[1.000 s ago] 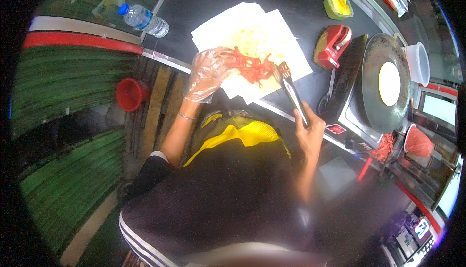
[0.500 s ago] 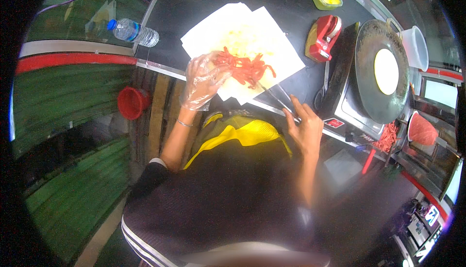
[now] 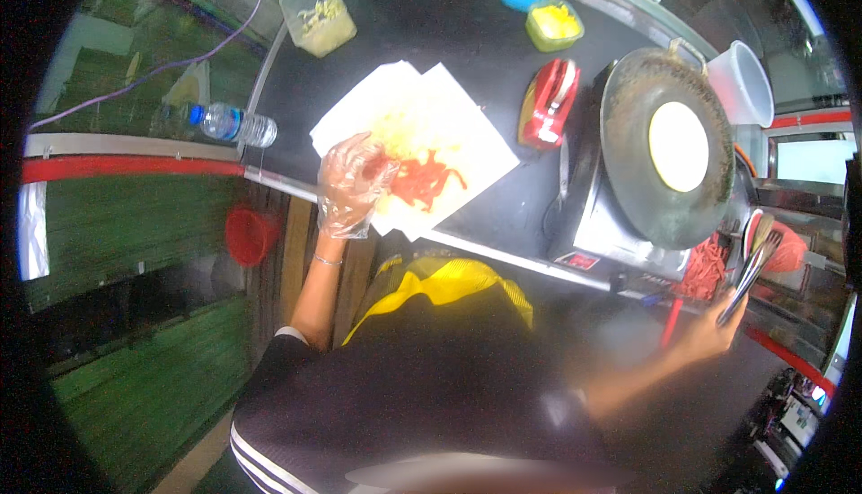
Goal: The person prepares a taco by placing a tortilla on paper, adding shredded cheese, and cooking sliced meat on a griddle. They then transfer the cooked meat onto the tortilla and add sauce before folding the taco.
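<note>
My left hand (image 3: 353,187), in a clear plastic glove, rests on the left part of white paper (image 3: 485,145). Its fingers curl inward by a heap of red strips (image 3: 424,181); what lies inside them is hard to make out. Pale yellow shreds (image 3: 409,124) are spread on the paper above the strips. Far to the right, my bare right hand (image 3: 716,330) grips metal tongs (image 3: 747,277), tips pointing up and away. Those tips are beside a red-pink bowl-shaped thing (image 3: 790,247) and a pile of reddish strips (image 3: 705,268).
A round dark pan (image 3: 628,126) on a stove holds a pale flat round (image 3: 680,146). Around the dark counter are a red tape dispenser (image 3: 549,103), a tub of yellow food (image 3: 555,22), a clear tub (image 3: 319,22), a water bottle (image 3: 235,126) and a white bucket (image 3: 745,85).
My right hand has carried the tongs from the paper's edge far to the right, past the stove. My left hand stays at the paper. The view has shifted, too.
</note>
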`<state>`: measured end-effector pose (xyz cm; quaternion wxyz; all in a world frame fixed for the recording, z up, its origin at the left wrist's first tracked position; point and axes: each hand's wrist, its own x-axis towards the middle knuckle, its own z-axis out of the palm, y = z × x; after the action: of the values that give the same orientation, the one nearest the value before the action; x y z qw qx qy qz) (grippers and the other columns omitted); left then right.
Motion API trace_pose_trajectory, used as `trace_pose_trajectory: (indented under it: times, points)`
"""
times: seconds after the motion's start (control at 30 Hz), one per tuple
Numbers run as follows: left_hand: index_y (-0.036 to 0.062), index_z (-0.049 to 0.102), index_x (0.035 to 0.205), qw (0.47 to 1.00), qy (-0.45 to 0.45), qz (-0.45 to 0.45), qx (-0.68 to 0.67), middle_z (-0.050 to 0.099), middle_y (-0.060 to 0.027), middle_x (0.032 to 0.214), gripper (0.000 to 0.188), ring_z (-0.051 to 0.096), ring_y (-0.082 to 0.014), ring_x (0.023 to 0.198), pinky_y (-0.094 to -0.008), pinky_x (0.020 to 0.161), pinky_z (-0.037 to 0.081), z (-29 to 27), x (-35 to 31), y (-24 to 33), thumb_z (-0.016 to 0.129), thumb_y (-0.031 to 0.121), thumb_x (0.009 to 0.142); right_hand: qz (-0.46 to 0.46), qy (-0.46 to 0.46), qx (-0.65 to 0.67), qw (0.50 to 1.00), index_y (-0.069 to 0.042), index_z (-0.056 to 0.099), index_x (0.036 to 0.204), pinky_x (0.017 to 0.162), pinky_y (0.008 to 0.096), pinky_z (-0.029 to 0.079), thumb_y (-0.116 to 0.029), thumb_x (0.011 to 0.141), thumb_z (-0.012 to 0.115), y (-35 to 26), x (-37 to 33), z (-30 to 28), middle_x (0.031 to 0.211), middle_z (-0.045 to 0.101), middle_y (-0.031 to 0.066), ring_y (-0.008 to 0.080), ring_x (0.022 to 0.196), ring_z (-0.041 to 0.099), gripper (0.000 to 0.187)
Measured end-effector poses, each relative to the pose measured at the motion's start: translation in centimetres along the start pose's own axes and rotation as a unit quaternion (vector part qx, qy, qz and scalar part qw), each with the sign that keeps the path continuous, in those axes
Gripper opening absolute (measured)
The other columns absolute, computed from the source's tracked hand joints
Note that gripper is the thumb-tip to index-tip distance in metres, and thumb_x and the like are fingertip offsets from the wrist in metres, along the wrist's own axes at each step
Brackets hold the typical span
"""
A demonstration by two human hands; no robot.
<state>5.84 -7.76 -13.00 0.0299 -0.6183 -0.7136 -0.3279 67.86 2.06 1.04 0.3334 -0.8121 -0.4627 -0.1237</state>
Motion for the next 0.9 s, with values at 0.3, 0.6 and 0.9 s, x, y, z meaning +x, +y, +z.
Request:
trace_pose_trajectory:
  times: [0.3,0.6,0.9]
  points:
    - [-0.0002,0.040,0.172,0.934,0.081,-0.179,-0.299,0.061,-0.0251,0.165,0.107,0.065,-0.0396,0.146,-0.0499,0.122,0.053,13.7,26.9,-2.9,0.097,0.039,0.091,-0.101,-0.164,0.095,0.977,0.004,0.076,0.143,0.112,0.0479,0.054,-0.033,0.112,0.074,9.2,7.9,10.5,0.139,0.077,0.0267,0.0401,0.130,0.074,0.049]
    - [-0.0019,0.066,0.148,0.972,-0.114,-0.203,0.000,0.076,-0.0208,0.140,0.083,0.074,-0.0315,0.129,-0.0448,0.113,0.058,14.2,41.7,-6.8,0.100,0.042,0.087,-0.031,-0.096,0.332,0.938,-0.001,0.067,0.156,0.110,0.0447,0.058,-0.006,0.113,0.064,-5.0,1.7,3.4,0.137,0.076,0.0175,0.0285,0.125,0.072,0.043]
    - [0.0011,0.074,0.139,0.950,0.141,0.016,-0.278,0.078,-0.0160,0.143,0.064,0.073,-0.0216,0.132,-0.0388,0.116,0.058,5.9,25.0,-0.2,0.103,0.019,0.085,-0.060,-0.520,0.554,0.648,0.005,0.064,0.154,0.101,0.0417,0.061,-0.029,0.118,0.064,-17.7,-13.3,6.7,0.129,0.079,0.0192,0.0271,0.117,0.077,0.049]
